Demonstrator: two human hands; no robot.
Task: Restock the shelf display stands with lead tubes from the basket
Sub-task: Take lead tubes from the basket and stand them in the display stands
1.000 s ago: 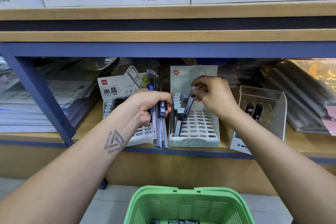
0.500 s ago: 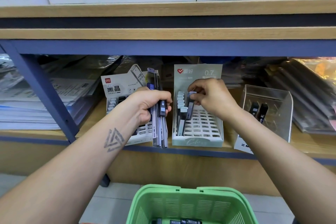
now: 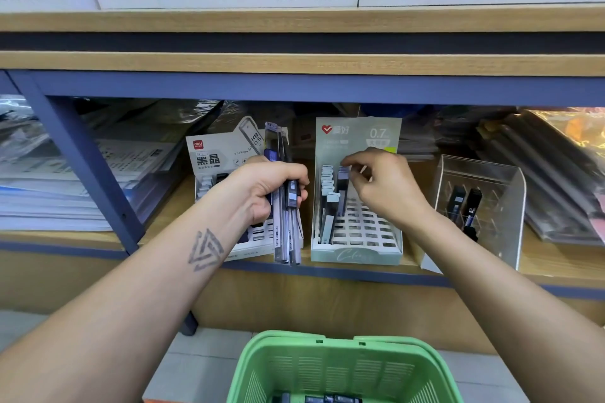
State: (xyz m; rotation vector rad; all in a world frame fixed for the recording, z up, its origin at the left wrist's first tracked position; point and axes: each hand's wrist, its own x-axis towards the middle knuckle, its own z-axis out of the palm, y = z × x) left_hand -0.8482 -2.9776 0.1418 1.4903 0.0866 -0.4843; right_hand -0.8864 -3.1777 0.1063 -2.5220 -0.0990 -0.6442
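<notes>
The shelf (image 3: 327, 267) runs across the middle of the frame, the green basket (image 3: 343, 366) at the bottom centre with some tubes inside. In the centre, the pale green stand (image 3: 357, 252) is being filled. The left hand (image 3: 265, 186) clenches a bundle of lead tubes (image 3: 286, 229). The right hand (image 3: 383, 186), fingers loosely curled and holding nothing, hovers just above the dark tube (image 3: 340, 193) seated in the stand. I think it must next take a tube from the bundle, just to its left.

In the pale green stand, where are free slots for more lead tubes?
The pale green stand has empty slots right of the tubes in its left columns, below the right hand. The left columns are crowded.
</notes>
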